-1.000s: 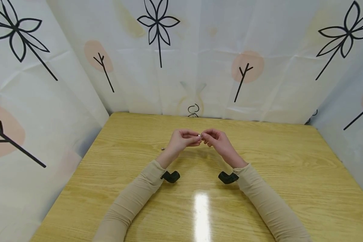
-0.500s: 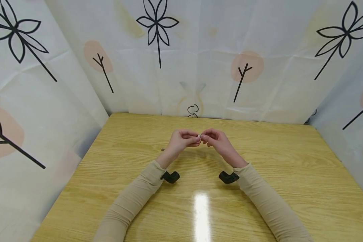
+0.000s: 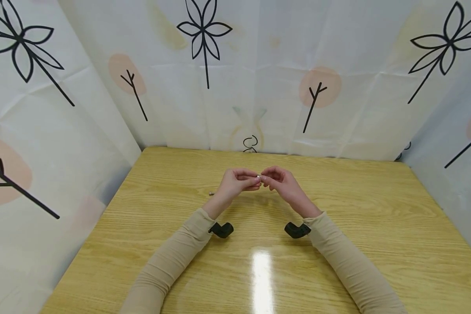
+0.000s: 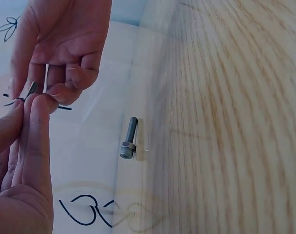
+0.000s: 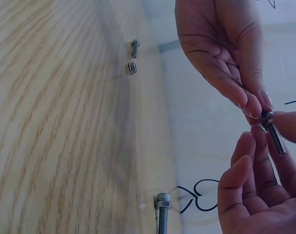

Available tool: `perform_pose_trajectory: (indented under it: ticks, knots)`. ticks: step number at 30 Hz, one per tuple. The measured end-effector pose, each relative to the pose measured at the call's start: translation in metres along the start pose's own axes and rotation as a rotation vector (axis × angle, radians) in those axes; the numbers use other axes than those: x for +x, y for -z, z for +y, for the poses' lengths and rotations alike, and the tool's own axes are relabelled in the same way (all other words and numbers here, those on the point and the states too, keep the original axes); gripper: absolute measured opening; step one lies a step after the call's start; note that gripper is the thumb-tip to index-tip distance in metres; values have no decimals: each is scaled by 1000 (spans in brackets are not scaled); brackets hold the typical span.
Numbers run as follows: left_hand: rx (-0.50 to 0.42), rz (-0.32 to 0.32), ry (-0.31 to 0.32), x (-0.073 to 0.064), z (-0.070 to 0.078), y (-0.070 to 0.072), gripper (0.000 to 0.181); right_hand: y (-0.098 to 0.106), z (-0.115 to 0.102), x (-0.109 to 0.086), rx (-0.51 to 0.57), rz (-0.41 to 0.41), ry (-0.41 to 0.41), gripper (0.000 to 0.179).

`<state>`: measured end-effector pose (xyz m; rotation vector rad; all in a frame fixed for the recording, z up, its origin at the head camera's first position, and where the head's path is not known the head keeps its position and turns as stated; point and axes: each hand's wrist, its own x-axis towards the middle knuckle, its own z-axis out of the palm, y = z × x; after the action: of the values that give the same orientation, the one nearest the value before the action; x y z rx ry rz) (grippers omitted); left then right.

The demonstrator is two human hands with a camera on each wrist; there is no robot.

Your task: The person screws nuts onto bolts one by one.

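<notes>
Near the middle of the table, my left hand [image 3: 232,182] pinches the head end of a metal bolt [image 5: 276,139], whose threaded shaft points toward my right hand [image 3: 283,185]. The thumb and fingertips of my right hand close about a small nut [image 5: 267,121] near the bolt's head. Fingers partly cover the nut and head. In the left wrist view, only the shaft's end shows between the left hand [image 4: 26,156] and right hand [image 4: 65,44]. Another bolt [image 4: 128,146], with a nut near its head, lies on the table beyond the hands.
A short bolt [image 5: 135,48] and a separate nut [image 5: 132,68] lie on the wooden table [image 3: 337,261]. Beside the left wrist, a small metal piece [image 3: 211,193] is partly hidden. Patterned white cloth [image 3: 274,96] surrounds the table's back and sides.
My right fingers shift slightly about the nut, a little more spread from the thumb now. The left hand keeps its hold on the bolt in about the same place.
</notes>
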<state>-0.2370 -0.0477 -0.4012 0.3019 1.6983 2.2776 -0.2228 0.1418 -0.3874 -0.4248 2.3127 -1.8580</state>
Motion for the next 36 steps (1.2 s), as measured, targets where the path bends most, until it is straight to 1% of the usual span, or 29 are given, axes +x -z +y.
perform_pose_trajectory:
  ticks: [7, 12, 17, 19, 22, 25, 28, 33, 36]
  knots:
    - [-12, 6, -1, 1, 0, 0, 20, 0, 3, 1, -29, 2, 14, 27]
    - [-14, 15, -1, 0, 1, 0, 19, -1, 3, 1, -7, 22, 7, 27]
    - [-14, 18, 5, 0, 2, 0, 19, -1, 3, -2, 13, 29, 50, 25]
    - [-15, 15, 6, -1, 3, -1, 19, -2, 3, -1, 1, 34, 60, 25]
    - [-14, 13, 10, -1, 4, -1, 20, -2, 2, 0, -18, 44, 48, 25]
    - [-11, 18, 17, -1, 5, -2, 19, -2, -4, 0, -28, 43, 8, 27]
    - [-7, 20, 17, -2, 5, -2, 19, -2, -4, -1, -13, 39, -8, 27]
    - [-4, 17, 11, -2, 5, -1, 19, -1, 2, 0, -10, 40, 20, 24]
    - [26, 18, 0, -2, 5, -1, 19, -1, 3, 1, -31, 37, 32, 23]
